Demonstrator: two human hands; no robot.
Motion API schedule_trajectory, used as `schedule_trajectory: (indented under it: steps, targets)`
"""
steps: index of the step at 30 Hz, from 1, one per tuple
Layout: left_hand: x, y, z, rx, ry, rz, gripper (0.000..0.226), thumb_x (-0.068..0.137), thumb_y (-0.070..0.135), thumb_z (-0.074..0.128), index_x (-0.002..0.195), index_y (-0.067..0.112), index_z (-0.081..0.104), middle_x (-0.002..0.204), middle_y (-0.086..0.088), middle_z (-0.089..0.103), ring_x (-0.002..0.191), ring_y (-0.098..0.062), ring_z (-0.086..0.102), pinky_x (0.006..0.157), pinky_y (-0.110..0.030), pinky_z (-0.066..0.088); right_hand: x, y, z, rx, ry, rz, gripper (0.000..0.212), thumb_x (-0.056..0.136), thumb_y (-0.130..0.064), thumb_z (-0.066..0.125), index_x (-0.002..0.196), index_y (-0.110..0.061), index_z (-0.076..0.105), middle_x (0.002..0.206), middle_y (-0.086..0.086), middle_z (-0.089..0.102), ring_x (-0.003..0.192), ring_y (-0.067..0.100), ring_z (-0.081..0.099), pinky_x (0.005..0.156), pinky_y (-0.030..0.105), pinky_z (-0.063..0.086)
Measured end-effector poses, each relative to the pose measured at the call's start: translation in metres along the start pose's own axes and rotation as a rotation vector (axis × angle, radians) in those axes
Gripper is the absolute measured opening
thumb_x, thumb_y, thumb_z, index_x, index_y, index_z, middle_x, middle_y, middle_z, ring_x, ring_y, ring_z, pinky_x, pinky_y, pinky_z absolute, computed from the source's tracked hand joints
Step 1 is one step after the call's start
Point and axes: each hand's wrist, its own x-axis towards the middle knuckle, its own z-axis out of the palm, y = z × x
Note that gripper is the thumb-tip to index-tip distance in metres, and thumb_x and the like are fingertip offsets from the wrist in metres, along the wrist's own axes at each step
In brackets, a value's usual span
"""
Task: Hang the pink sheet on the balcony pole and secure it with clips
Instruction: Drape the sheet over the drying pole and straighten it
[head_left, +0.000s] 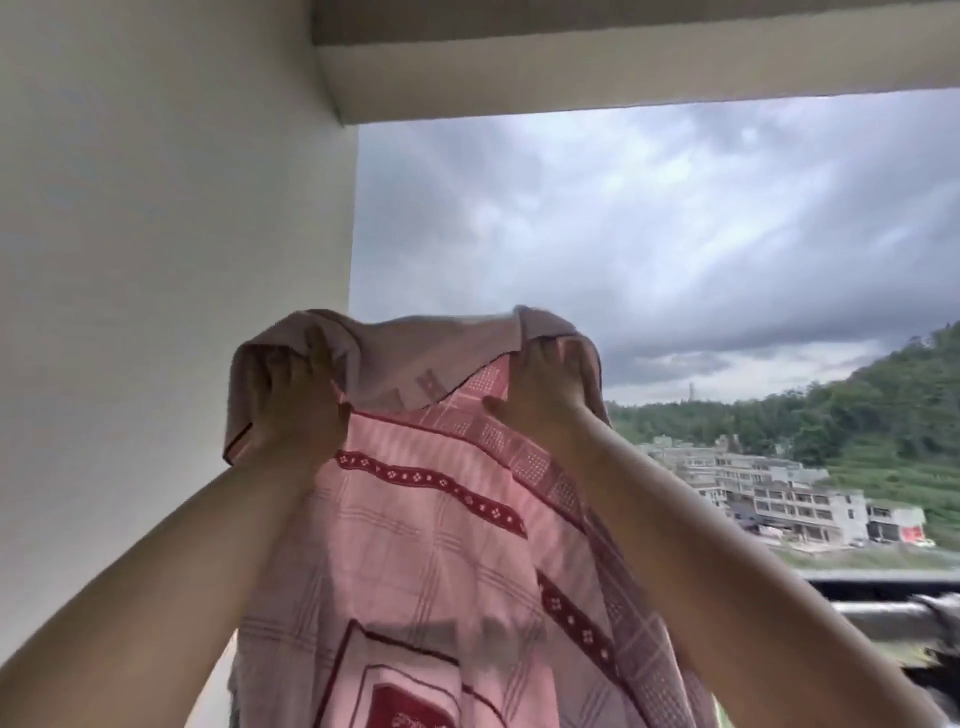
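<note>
The pink sheet (426, 545), checked with dark red patterned bands, hangs in front of me from raised arms. My left hand (291, 400) grips its top edge on the left, and the cloth folds over the fingers. My right hand (540, 389) grips the top edge on the right, thumb pressed on the front of the fabric. Between the hands the top edge folds back and sags a little. No pole and no clips are in view.
A white wall (156, 260) stands close on the left, with a ceiling beam (623, 78) overhead. At lower right runs the balcony railing (883, 613). Beyond it lie buildings (779, 499), a green hillside and a cloudy sky.
</note>
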Motion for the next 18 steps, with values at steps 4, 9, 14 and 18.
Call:
schedule_trajectory:
  steps: [4,9,14,18]
  targets:
    - [-0.014,-0.003,0.063,0.254,-0.67,0.056,0.094,0.078,0.034,0.057,0.143,0.006,-0.003,0.151,-0.019,0.019,0.137,-0.034,0.024,0.115,-0.042,0.021,-0.02,-0.003,0.078,0.152,-0.631,-0.086,0.075,0.079,-0.036,0.056,0.135,0.0,0.022,0.13,0.022,0.043,0.114,0.03,0.047,0.102,0.039,0.039]
    - [-0.048,-0.003,0.067,-0.048,-1.457,-0.113,0.053,0.093,0.037,0.042,0.137,0.009,0.03,0.133,-0.02,0.048,0.117,-0.029,0.051,0.089,-0.037,0.044,-0.043,-0.011,0.078,0.328,-1.418,-0.027,0.054,0.092,-0.031,0.041,0.136,-0.005,0.025,0.133,0.019,0.046,0.121,0.032,0.046,0.105,0.045,0.036]
    - [-0.091,0.042,0.015,-0.535,-0.95,0.288,0.031,0.094,0.024,0.041,0.112,0.005,0.058,0.108,-0.014,0.066,0.08,-0.013,0.062,0.071,-0.017,0.05,-0.05,-0.016,0.06,0.446,-1.172,-0.196,0.043,0.093,-0.026,0.041,0.128,-0.001,0.038,0.115,0.018,0.061,0.1,0.027,0.061,0.092,0.041,0.048]
    - [-0.127,0.06,-0.008,-0.645,-0.861,0.553,0.031,0.088,0.022,0.052,0.118,0.014,0.057,0.107,0.005,0.06,0.091,-0.007,0.058,0.074,-0.005,0.048,-0.069,0.0,0.027,0.456,-0.658,-0.303,0.029,0.092,-0.023,0.042,0.098,-0.001,0.06,0.095,0.014,0.069,0.066,0.009,0.061,0.076,0.026,0.049]
